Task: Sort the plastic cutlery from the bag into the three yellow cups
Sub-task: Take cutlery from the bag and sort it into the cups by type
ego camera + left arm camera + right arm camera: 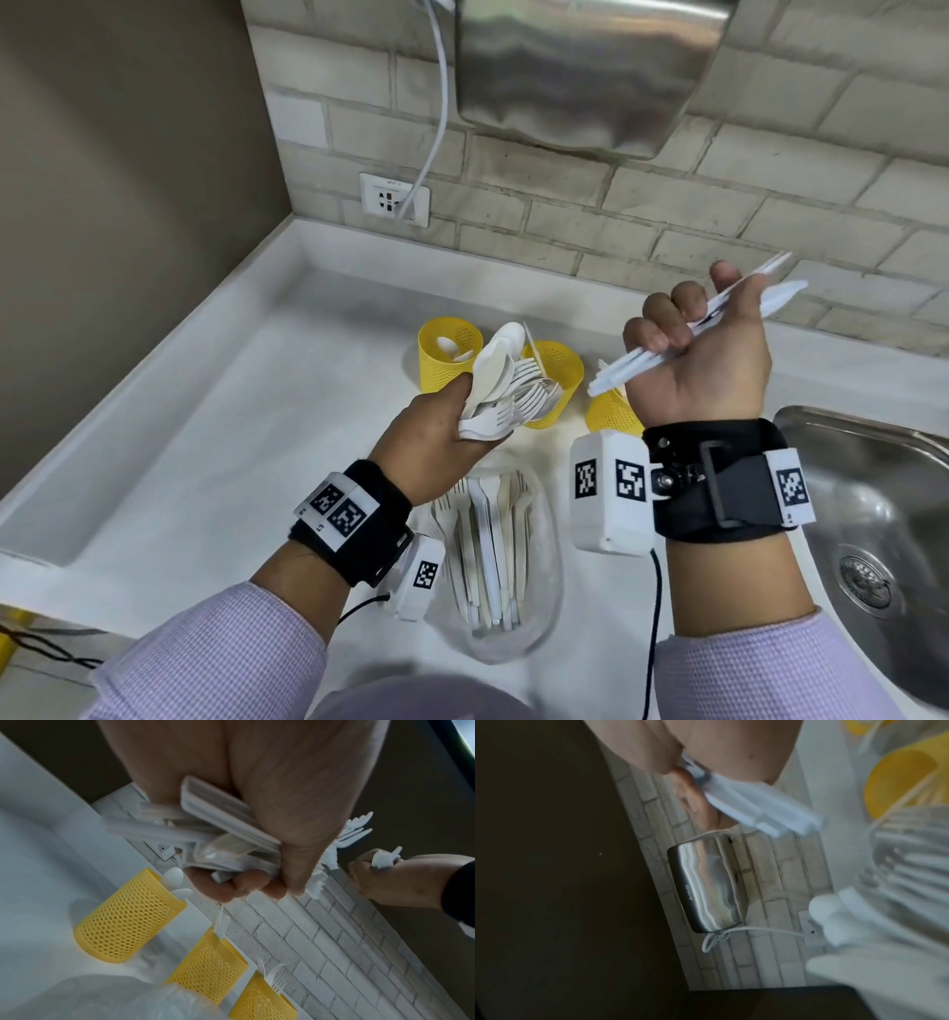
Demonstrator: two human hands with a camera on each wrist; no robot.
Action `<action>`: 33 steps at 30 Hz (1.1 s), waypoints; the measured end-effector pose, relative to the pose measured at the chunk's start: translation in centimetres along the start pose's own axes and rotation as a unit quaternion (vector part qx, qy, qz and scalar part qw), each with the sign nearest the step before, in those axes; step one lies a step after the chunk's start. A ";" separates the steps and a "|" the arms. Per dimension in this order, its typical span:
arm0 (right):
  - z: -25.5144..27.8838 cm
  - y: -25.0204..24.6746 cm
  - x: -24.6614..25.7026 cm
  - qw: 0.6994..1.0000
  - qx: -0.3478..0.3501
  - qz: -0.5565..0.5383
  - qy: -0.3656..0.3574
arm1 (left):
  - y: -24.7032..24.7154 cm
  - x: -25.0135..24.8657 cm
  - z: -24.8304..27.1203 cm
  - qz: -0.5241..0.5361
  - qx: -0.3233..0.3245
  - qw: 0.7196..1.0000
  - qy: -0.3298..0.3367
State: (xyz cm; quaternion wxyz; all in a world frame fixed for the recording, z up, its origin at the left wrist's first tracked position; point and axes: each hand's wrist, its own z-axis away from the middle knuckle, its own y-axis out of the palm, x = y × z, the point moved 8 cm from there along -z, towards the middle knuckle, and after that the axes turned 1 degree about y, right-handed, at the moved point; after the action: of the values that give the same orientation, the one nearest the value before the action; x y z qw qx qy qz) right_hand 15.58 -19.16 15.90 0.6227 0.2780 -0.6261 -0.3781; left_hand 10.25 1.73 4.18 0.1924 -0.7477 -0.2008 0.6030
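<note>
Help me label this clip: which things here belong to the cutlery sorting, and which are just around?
Job: three yellow cups, bag, mixed bundle in left hand, knives in right hand.
Around: sink, hand dryer, wall socket.

Counter w/ room to spare on my left: the white countertop [205, 437] lies bare from the corner wall to the left cup [445, 354]. Three yellow cups stand in a tight row; middle cup [557, 377] and right cup [613, 413] sit partly behind what I hold, w/ cutlery sticking up from their mouths. My left hand [436, 442] grips a bundle of forks and spoons [506, 388] right over the middle cup. My right hand [703, 354] holds knives [683, 334] above the right cup. The bag [493, 560] lies near me between my wrists. Sink [883, 514] bounds the right (steel hand dryer [585, 72] overhangs the back wall).
</note>
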 end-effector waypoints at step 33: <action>3.8 2.8 -1.4 0.981 0.099 0.163 -0.014 | -1.7 -1.8 2.3 0.013 -0.014 1.000 -0.018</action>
State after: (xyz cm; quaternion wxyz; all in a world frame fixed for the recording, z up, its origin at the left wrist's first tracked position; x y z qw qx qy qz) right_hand 12.27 -15.96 17.66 0.6364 0.2270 -0.7063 -0.2112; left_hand 7.58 2.27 6.13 0.1708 -0.7417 -0.2031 0.6160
